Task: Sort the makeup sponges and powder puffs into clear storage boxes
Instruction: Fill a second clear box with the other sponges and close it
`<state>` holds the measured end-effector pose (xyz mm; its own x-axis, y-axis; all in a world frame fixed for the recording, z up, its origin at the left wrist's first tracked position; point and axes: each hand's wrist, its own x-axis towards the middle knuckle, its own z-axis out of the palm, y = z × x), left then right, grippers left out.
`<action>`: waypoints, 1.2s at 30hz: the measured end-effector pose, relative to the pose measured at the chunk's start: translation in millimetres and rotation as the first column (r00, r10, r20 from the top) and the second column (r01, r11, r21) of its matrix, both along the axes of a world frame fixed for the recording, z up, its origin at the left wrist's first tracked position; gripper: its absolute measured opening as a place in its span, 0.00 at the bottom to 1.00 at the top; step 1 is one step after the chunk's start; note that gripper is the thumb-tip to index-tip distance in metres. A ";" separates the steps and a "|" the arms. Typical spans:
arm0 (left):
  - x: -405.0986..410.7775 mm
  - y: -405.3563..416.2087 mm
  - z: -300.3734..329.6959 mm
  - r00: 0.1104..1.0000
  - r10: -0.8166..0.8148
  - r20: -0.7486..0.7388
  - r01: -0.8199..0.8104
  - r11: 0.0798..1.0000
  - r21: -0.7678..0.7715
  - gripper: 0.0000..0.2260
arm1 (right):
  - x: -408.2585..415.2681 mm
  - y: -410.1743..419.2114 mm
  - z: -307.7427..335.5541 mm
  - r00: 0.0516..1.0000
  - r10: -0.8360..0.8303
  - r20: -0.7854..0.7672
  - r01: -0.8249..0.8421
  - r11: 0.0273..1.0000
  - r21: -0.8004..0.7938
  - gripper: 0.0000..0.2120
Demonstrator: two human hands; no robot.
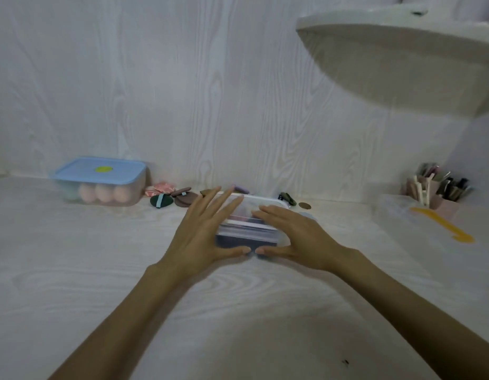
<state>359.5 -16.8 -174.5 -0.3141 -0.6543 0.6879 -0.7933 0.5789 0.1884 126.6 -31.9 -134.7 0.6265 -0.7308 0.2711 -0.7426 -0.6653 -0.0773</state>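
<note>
At table centre, left hand [202,229] and right hand [290,231] lie flat, fingers spread, on the clear box [249,231].
Uneven pressure may leave its lid unseated or slide it into the loose puffs [180,199].

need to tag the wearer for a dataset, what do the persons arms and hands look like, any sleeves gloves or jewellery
Both forearms are bare up to the frame edge, with no sleeves in view. The left hand and right hand wear no gloves, and no rings, bracelets or watch show. Fingers are slim; the nails look short and unpainted, though the picture is slightly blurred.
</note>
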 end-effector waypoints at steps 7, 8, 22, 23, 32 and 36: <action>10.0 0.0 -2.7 0.964 0.083 0.253 -0.082 0.997 -0.012 0.36 | 7.4 3.5 -25.5 0.979 -0.027 0.203 0.030 0.999 -0.014 0.33; 9.8 -0.6 -2.9 0.958 0.077 0.276 -0.077 0.997 -0.013 0.36 | 7.5 5.0 -26.6 0.975 -0.035 0.221 0.038 0.999 -0.009 0.35; 9.6 1.4 1.3 0.949 0.094 0.301 -0.090 0.996 -0.028 0.29 | 1.0 4.4 -18.1 0.998 -0.018 0.061 0.015 0.999 0.046 0.27; 9.8 1.1 1.3 0.948 0.097 0.304 -0.093 0.995 -0.030 0.29 | -0.7 4.0 -16.5 0.999 -0.007 0.036 0.005 0.998 0.062 0.28; 11.8 1.3 0.8 0.946 0.124 0.298 -0.110 0.992 -0.064 0.24 | -6.1 -7.3 -22.3 0.995 0.058 0.079 -0.060 0.998 0.018 0.29; 10.8 0.3 1.1 0.950 0.129 0.286 -0.111 0.991 -0.079 0.23 | -5.6 -11.1 -27.5 0.988 0.057 0.142 -0.053 0.998 -0.034 0.27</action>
